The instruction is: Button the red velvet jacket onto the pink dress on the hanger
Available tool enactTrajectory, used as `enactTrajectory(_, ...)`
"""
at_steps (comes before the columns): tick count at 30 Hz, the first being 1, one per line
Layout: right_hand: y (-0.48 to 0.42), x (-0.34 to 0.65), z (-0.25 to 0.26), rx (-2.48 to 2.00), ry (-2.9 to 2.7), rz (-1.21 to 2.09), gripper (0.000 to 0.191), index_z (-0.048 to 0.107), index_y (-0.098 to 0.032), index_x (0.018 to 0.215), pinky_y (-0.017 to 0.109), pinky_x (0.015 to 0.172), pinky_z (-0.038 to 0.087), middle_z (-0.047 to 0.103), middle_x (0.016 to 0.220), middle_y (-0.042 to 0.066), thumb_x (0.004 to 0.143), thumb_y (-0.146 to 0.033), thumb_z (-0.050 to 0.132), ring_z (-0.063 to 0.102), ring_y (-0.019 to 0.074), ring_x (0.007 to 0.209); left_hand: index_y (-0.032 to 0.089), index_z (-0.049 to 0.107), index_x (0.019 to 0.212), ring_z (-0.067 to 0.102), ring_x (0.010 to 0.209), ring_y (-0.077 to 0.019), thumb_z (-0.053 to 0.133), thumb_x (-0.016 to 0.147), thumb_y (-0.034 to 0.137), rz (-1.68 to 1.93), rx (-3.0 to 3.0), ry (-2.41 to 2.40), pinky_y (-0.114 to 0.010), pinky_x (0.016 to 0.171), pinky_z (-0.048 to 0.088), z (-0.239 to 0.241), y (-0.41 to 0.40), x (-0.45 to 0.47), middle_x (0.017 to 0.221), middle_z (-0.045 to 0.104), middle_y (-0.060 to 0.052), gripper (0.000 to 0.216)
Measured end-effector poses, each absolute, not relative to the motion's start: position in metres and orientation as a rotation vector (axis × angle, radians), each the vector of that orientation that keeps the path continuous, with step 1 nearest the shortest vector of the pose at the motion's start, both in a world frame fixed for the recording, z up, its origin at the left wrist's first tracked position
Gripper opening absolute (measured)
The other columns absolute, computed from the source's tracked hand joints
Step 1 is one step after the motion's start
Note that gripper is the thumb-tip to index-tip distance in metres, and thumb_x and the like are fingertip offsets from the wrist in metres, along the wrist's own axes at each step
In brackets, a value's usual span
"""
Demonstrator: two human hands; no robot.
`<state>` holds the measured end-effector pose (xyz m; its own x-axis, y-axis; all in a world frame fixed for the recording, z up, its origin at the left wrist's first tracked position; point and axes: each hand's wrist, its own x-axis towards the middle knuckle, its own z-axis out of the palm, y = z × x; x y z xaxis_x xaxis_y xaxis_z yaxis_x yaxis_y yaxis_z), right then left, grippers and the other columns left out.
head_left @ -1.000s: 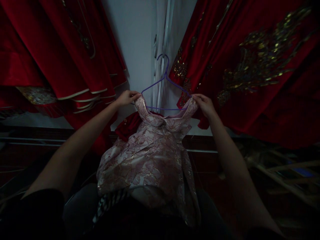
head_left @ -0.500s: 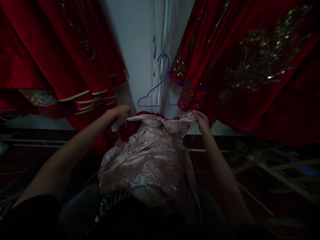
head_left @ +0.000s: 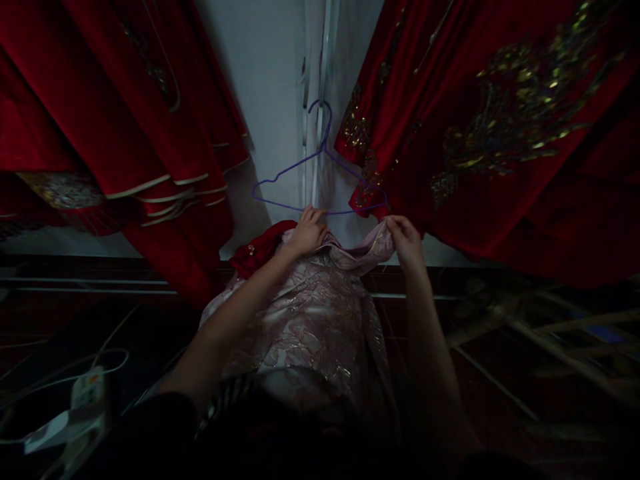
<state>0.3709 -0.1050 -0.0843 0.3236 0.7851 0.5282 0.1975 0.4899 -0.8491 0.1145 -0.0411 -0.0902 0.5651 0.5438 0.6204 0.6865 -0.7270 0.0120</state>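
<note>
A pale pink brocade dress (head_left: 310, 327) with gold thread hangs down in front of me. My right hand (head_left: 406, 241) pinches its right shoulder just under the right end of a purple wire hanger (head_left: 320, 180). My left hand (head_left: 306, 233) is closed over the top middle of the dress, its fingertips touching the hanger's bottom bar. The hanger is bare and hangs by its hook from a white rail (head_left: 325, 60) on the pale wall. A bit of red cloth (head_left: 257, 248) shows behind the dress on the left.
Red velvet garments with cream trim (head_left: 125, 127) hang at the left, and red ones with gold sequin embroidery (head_left: 500, 127) at the right. A white power strip with cables (head_left: 85, 393) lies on the dark floor at lower left. Pale sticks (head_left: 550, 333) lie at lower right.
The dress has come off the hanger, which swung free and left. My left hand moved from the left shoulder to the top middle of the dress, under the hanger bar.
</note>
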Motion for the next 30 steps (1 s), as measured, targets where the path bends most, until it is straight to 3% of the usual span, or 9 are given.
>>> enactTrajectory(4, -0.097, 0.384, -0.094, -1.048, -1.072, 0.444, 0.028, 0.068, -0.022, 0.086, 0.03, 0.078, 0.047, 0.067, 0.086, 0.0, 0.073, -0.047, 0.067, 0.06, 0.0155, 0.08, 0.018, 0.07, 0.091, 0.045, 0.118, -0.0262, 0.045, 0.091, 0.032, -1.136, -2.408, -1.16, -0.051, 0.113, 0.027, -0.109, -0.075, 0.11, 0.12, 0.058, -0.009, 0.028)
enactTrajectory(11, -0.088, 0.387, -0.104, -1.041, -0.896, 0.409, 0.03, 0.066, -0.02, 0.085, 0.03, 0.078, 0.046, 0.066, 0.085, 0.0, 0.071, -0.047, 0.068, 0.06, 0.0143, 0.079, 0.021, 0.068, 0.086, 0.05, 0.103, -0.0208, 0.045, 0.093, 0.036, -1.307, -2.466, -1.152, -0.043, 0.102, 0.037, -0.082, -0.106, 0.081, 0.101, 0.061, -0.006, 0.028)
enactTrajectory(24, -0.098, 0.371, -0.088, -0.959, -0.967, 0.401, 0.031, 0.063, -0.022, 0.091, 0.029, 0.079, 0.047, 0.066, 0.093, 0.0, 0.077, -0.05, 0.063, 0.061, 0.0134, 0.083, 0.019, 0.069, 0.088, 0.048, 0.1, -0.0237, 0.044, 0.093, 0.033, -1.171, -2.359, -1.194, -0.044, 0.098, 0.037, -0.08, -0.113, 0.089, 0.098, 0.061, -0.008, 0.028)
enactTrajectory(30, -0.099, 0.358, -0.053, -1.028, -1.157, 0.108, 0.031, 0.065, -0.022, 0.092, 0.031, 0.078, 0.047, 0.065, 0.09, 0.002, 0.084, -0.05, 0.056, 0.059, 0.0161, 0.084, 0.019, 0.068, 0.089, 0.048, 0.102, -0.0239, 0.045, 0.093, 0.032, -1.173, -2.344, -1.205, -0.044, 0.1, 0.035, -0.082, -0.111, 0.089, 0.1, 0.061, -0.008, 0.028)
